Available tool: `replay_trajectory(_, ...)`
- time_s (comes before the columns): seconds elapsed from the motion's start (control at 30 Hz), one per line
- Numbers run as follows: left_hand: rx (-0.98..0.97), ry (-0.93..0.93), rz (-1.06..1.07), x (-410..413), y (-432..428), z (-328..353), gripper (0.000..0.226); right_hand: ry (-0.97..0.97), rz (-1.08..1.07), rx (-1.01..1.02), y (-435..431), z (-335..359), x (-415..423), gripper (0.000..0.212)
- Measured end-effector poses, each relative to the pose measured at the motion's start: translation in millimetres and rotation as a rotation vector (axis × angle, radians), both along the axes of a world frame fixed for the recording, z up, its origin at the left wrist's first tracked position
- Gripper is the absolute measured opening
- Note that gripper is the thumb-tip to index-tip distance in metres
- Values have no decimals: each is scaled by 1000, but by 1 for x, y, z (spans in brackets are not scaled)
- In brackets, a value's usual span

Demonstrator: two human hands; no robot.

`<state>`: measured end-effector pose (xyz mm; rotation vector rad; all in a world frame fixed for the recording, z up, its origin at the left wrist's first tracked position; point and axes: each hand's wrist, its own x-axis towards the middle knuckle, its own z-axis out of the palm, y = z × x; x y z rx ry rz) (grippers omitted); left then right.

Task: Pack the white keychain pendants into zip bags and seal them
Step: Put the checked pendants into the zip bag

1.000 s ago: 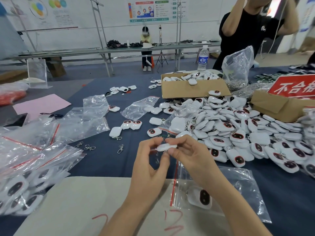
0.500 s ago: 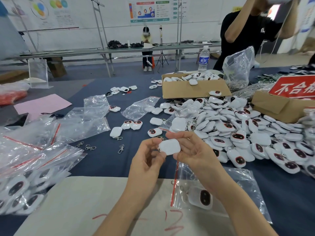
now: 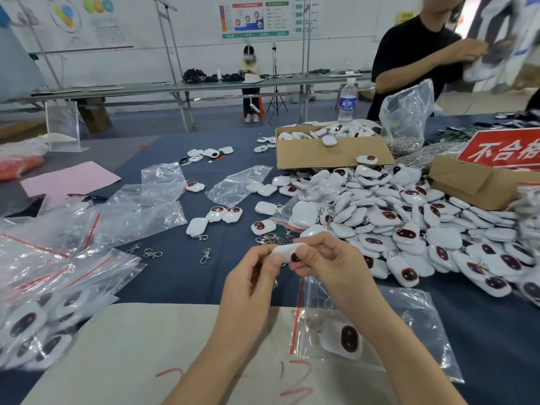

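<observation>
My left hand [image 3: 251, 285] and my right hand [image 3: 330, 264] together pinch one white keychain pendant [image 3: 287, 251] above the table, its dark oval face partly showing. Under my right forearm lies a clear zip bag [image 3: 409, 325] with a red seal strip, and one pendant [image 3: 342, 339] is inside it. A large heap of white pendants [image 3: 409, 229] covers the table to the right. Filled zip bags [image 3: 43, 323] are stacked at the left.
Empty zip bags [image 3: 140, 209] and loose metal clasps [image 3: 152, 252] lie on the blue cloth. A cardboard box [image 3: 330, 154] of pendants stands behind the heap; a second box [image 3: 479, 185] with a red sign is at right. A person in black stands at the back right.
The pendant has been turned between my fingers from its plain white back toward its dark-faced edge. Both hands stayed in about the same place.
</observation>
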<state>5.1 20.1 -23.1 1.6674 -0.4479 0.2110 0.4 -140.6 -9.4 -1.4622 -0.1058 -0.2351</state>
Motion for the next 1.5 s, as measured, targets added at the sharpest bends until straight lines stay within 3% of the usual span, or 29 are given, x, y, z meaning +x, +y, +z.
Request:
replay_trajectory(0.13,43,3,47,0,-1,2,17,7,-46,-154,-2,3,-2,17)
replay_trajectory(0.3,151,96,51,6,15,3,17,55,-88,-680,-15,2,-8,15)
replay_trajectory(0.47,337,118,8,4,22,-3,10,147,-36,-881,-22,-2,-8,18)
replay_trajectory(0.63,501,78,-21,-2,17,-8,12,192,31,-762,-27,-8,-5,13)
replay_trajectory(0.8,368,94,-53,-2,15,-2,12,178,34,-625,-29,-9,-2,15)
replay_trajectory(0.9,324,102,-77,-3,17,0,15,155,37,-642,-29,-9,-2,16)
replay_trajectory(1.2,274,122,-77,-4,16,1,17,98,-4,-537,-28,-7,-2,16)
replay_trajectory(1.33,283,145,-37,-10,2,-1,6,94,5,-469,-22,-6,-2,21)
replay_trajectory(1.5,289,204,-78,-23,-13,0,17,99,-1,-412,-18,-3,-2,25)
